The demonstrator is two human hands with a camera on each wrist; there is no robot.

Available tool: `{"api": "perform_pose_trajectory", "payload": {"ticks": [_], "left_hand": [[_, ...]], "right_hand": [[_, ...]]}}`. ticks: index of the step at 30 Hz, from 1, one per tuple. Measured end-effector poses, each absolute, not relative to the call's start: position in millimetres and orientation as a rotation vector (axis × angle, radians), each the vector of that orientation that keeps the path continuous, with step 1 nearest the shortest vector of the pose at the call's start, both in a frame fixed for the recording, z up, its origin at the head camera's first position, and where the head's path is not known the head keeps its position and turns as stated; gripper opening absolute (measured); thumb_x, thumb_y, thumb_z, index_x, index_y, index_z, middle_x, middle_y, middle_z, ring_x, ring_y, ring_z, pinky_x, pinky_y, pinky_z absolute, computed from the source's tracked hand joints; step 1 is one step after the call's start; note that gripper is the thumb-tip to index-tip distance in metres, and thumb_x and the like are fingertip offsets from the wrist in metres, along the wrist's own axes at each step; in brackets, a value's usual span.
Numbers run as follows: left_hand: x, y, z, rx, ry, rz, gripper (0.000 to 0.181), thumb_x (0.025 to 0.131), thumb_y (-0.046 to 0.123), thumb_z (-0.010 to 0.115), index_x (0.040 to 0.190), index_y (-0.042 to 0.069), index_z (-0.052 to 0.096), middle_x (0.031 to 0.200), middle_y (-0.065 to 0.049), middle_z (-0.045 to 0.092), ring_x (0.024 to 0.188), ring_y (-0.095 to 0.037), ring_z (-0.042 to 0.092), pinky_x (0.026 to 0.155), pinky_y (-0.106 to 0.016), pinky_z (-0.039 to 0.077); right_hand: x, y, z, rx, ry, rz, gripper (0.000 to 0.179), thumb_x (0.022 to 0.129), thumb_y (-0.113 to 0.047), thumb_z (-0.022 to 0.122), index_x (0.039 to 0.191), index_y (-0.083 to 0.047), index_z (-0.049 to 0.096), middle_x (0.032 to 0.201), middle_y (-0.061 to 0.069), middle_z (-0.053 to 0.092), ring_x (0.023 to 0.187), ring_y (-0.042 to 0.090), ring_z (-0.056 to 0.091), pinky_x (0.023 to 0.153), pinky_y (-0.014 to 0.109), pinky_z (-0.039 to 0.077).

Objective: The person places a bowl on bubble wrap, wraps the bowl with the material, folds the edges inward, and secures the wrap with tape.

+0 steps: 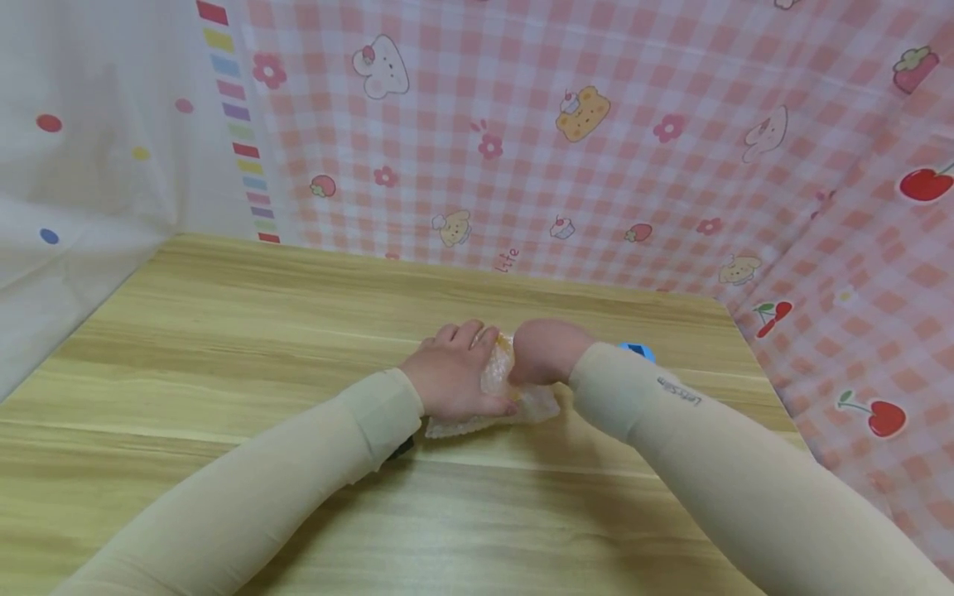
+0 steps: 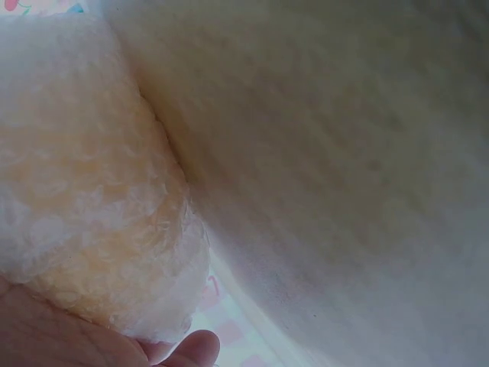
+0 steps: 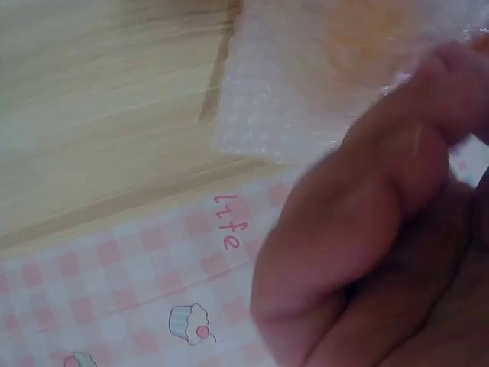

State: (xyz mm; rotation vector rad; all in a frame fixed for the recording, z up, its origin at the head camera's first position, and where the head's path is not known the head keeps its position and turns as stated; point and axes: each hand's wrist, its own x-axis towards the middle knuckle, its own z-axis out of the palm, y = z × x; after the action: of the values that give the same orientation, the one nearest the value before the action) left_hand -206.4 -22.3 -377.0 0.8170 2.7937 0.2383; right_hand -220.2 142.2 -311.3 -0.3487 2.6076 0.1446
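Clear bubble wrap lies around something yellow-orange near the table's middle; what is inside cannot be made out. My left hand grips this bundle from the left, fingers over its far side and thumb along the near side. Up close in the left wrist view, the bubble-wrapped bundle sits above the fingers. My right hand is bent in at the bundle's right side with curled fingers. Their tips meet the wrap at the edge of the right wrist view, largely hidden.
A flat flap of bubble wrap spreads on the wooden table. Behind the right wrist a blue object partly shows. A dark object peeks out under the left wrist. Patterned cloth hangs along the table's back and sides.
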Motion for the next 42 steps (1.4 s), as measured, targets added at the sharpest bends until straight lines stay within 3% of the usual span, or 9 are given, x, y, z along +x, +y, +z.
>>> {"api": "perform_pose_trajectory", "payload": {"ticks": [8,13,17,30,42], "left_hand": [[-206.1,-22.4,-377.3,0.828,2.796,0.227,0.119,0.087,0.087,0.051,0.170,0.010,0.014,0.175,-0.012,0.020,0.157,-0.039,0.027,0.123,-0.059,0.034],[-206.8,-21.9,-377.3,0.831,2.801,0.232,0.119,0.087,0.088,0.052,0.170,0.010,0.016,0.174,-0.012,0.021,0.156,-0.038,0.029,0.122,-0.060,0.036],[-206.4,-21.6,-376.1,0.830,2.803,0.222,0.120,0.087,0.088,0.051,0.170,0.010,0.016,0.174,-0.012,0.021,0.155,-0.038,0.030,0.122,-0.059,0.037],[-206.7,-22.3,-376.2,0.827,2.798,0.222,0.119,0.088,0.088,0.051,0.170,0.010,0.016,0.174,-0.013,0.021,0.156,-0.039,0.029,0.123,-0.059,0.036],[-205.2,-22.3,-375.7,0.840,2.806,0.226,0.118,0.088,0.087,0.052,0.169,0.008,0.017,0.173,-0.014,0.022,0.155,-0.040,0.030,0.122,-0.060,0.036]], "right_hand": [[-226.0,152.5,-307.9,-0.349,2.570,0.026,0.028,0.099,-0.033,0.067,0.084,-0.010,0.072,0.082,0.003,0.072,0.072,0.016,0.062,0.069,0.030,0.051],[-228.4,161.4,-292.7,-0.425,2.522,0.025,0.027,0.102,-0.026,0.058,0.096,-0.007,0.075,0.085,0.004,0.073,0.072,0.014,0.060,0.064,0.028,0.048],[-226.6,165.0,-283.8,-0.470,2.482,-0.052,0.024,0.103,-0.025,0.057,0.105,-0.009,0.075,0.091,0.003,0.072,0.078,0.015,0.060,0.066,0.028,0.049],[-225.5,156.0,-298.6,-0.549,2.454,0.021,0.021,0.104,-0.015,0.056,0.106,-0.011,0.077,0.105,0.002,0.071,0.094,0.018,0.060,0.086,0.035,0.052],[-224.9,148.3,-306.7,-0.636,2.476,0.251,0.027,0.104,-0.018,0.055,0.098,-0.004,0.077,0.097,0.007,0.074,0.085,0.020,0.063,0.093,0.039,0.057]]}}
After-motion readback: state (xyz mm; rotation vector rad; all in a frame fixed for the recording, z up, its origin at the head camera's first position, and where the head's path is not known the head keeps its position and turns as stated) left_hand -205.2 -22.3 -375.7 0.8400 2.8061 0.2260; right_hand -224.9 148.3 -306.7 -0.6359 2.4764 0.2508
